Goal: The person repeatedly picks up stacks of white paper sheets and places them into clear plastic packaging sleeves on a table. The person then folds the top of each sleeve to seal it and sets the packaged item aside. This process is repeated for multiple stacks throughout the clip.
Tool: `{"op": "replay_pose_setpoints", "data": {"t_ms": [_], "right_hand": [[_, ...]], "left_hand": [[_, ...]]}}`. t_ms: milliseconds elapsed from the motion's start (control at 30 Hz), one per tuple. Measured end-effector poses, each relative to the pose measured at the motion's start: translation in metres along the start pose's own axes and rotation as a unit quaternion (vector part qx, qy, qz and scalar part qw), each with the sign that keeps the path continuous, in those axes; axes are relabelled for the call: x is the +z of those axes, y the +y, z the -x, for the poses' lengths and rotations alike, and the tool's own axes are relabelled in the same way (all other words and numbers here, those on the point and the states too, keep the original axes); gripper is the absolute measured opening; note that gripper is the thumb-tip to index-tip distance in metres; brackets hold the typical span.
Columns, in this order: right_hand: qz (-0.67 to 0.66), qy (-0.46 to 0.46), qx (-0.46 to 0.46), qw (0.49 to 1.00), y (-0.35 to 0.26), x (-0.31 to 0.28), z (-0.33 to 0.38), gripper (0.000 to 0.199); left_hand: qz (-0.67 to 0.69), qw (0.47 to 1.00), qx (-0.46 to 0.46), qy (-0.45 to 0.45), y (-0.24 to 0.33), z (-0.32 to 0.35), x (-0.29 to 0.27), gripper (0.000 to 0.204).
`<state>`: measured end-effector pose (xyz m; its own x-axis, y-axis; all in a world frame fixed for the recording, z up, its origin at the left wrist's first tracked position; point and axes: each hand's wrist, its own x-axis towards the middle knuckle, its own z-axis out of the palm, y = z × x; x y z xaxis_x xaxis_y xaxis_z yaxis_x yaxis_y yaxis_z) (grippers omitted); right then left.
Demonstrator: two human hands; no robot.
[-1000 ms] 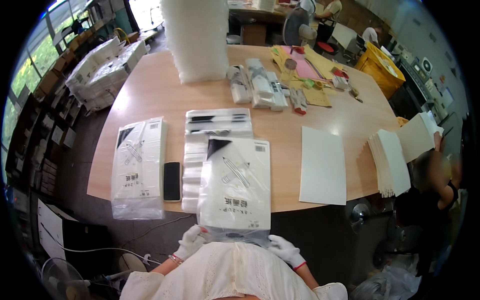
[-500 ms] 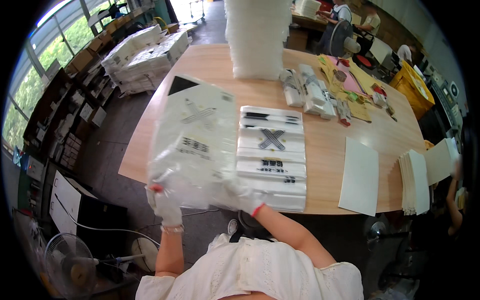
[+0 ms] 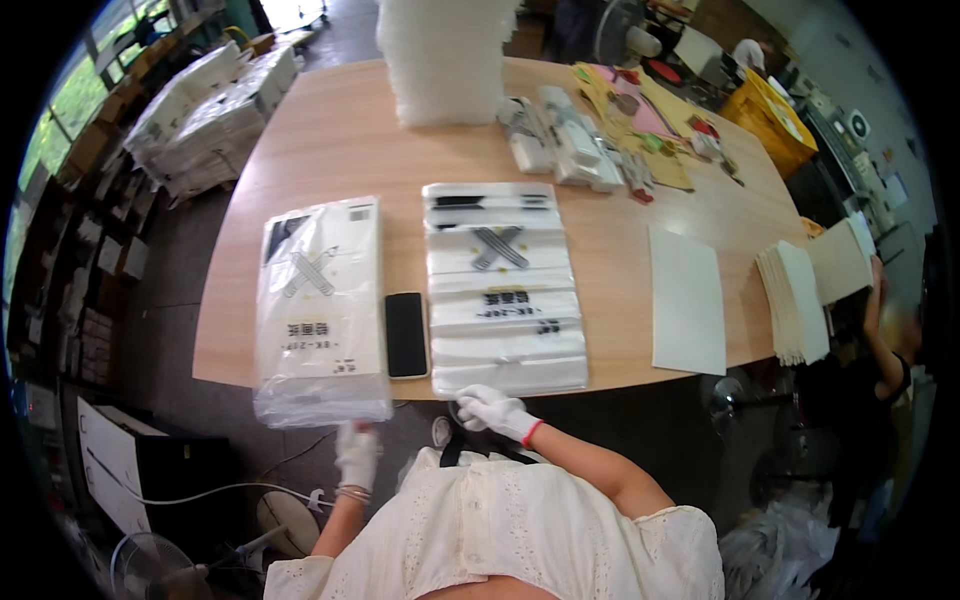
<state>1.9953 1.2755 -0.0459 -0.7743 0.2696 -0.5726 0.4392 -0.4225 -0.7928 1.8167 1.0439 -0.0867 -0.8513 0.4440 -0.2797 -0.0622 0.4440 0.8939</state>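
Observation:
A filled clear plastic bag of paper [image 3: 325,290], printed with crossed pencils, lies at the table's left front, its loose end hanging over the edge. My left hand [image 3: 357,455], in a white glove, is just below that end, apart from it; motion smears its fingers. To the right lies a stack of flat printed plastic bags [image 3: 505,345]. At the stack's near edge my right hand [image 3: 493,412], in a white glove with a red cuff, has its fingers curled together; whatever they may pinch is hidden. A black phone [image 3: 406,335] lies between bag and stack.
White sheets [image 3: 687,300] lie right of the stack. Beyond them a person's hand [image 3: 876,268] is by a fanned pile of paper [image 3: 793,303]. A tall translucent white stack [image 3: 447,65] stands at the back, near wrapped white packs [image 3: 570,140]. A fan [image 3: 150,568] is at lower left.
The filled bag, held up in both hands before, now lies on the table, let go. The phone has come into sight. My hands have drawn back to the front edge, and the view has shifted.

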Motion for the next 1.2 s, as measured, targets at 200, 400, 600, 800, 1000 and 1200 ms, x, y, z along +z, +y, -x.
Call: {"op": "replay_pose_setpoints", "data": {"t_ms": [200,400,600,800,1000,1200], "right_hand": [[-0.071,0.229,0.008,0.971,0.059,-0.084,0.079,0.029],[-0.111,0.28,-0.038,0.953,0.069,-0.103,0.111,0.03],[-0.11,0.132,-0.06,0.983,0.02,-0.1,0.088,0.025],[-0.14,0.226,-0.189,0.945,-0.03,-0.111,0.006,0.019],[0.51,0.381,-0.337,0.693,-0.013,-0.168,0.014,0.024],[0.336,0.244,-0.246,0.876,-0.08,-0.113,-0.018,0.03]], "left_hand": [[-0.155,0.852,0.468,-0.177,0.135,-0.005,0.175,0.023],[-0.301,0.817,0.428,-0.244,0.12,-0.049,0.232,0.014],[-0.242,0.869,0.269,-0.339,0.15,-0.055,0.229,0.015],[-0.134,0.918,0.248,-0.279,0.189,-0.044,0.237,0.017],[0.274,0.932,0.032,-0.237,0.206,-0.106,0.208,0.008],[0.046,0.942,0.151,-0.297,0.303,-0.025,0.228,0.026]]}}
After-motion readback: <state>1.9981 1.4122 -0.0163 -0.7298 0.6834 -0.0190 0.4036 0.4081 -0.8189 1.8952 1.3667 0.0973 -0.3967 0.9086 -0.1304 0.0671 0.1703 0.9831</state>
